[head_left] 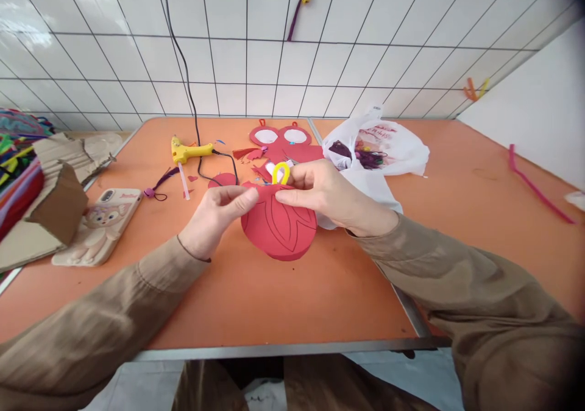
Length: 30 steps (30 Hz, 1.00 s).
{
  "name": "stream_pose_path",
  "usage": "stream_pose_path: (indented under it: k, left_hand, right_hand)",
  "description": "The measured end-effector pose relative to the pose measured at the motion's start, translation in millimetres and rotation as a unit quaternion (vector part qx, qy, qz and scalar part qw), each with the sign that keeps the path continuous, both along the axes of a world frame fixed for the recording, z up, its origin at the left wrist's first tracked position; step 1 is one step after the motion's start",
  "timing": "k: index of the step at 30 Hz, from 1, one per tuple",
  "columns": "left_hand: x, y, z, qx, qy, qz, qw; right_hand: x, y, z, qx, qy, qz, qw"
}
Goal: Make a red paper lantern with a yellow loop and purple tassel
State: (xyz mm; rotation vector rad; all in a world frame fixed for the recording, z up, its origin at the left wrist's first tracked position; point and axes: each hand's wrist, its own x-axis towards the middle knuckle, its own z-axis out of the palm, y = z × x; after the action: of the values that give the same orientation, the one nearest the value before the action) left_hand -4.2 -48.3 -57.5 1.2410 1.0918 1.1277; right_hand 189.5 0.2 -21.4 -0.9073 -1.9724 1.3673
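Between my two hands a red paper disc (280, 228) with petal-like lines drawn on it is held up over the orange table (329, 304). My left hand (219, 213) pinches its upper left edge between thumb and fingers. At its upper right edge, my right hand (326, 195) has thumb and fingers closed on the paper. A yellow fuzzy loop (280, 172), like a bent pipe cleaner, stands up from the disc's top edge beside my right fingertips. Whether the loop is attached cannot be seen.
A yellow hot glue gun (192, 150) with a black cord lies at the back left. Nearer are a phone (103, 225) and folded cardboard (50, 210). Behind my hands lie red paper cutouts (280, 137) and scraps; a white plastic bag (393, 149) with tassels sits to the right.
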Motion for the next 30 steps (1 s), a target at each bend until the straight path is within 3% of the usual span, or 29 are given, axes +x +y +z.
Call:
stream_pose_path:
  k: [3,10,14,20,25,30]
  left_hand:
    - [1,0,-0.1,-0.028,0.002,0.007,1.000]
    - [3,-2,4.3,0.003,0.006,0.046,0.999]
    - [3,-4,12.2,0.020,0.035,0.055,0.998]
    - [9,0,24.8,0.070,0.057,0.011,0.996]
    - [10,6,24.0,0.099,0.067,0.042,0.992]
    - [7,10,22.2,0.079,0.047,0.058,0.994]
  right_hand:
    - [-1,1,-0.4,-0.034,0.017,0.008,0.999]
    - [-3,2,-6.5,-0.041,0.010,0.025,0.999]
    - [-3,1,-9.1,-0.013,-0.052,0.010,0.999]
    - [-7,1,-12.5,0.050,-0.087,0.045,0.994]
    - [-9,3,-22.2,0.051,-0.081,0.053,0.994]
    - [-13,1,-27.4,0.014,-0.095,0.026,0.995]
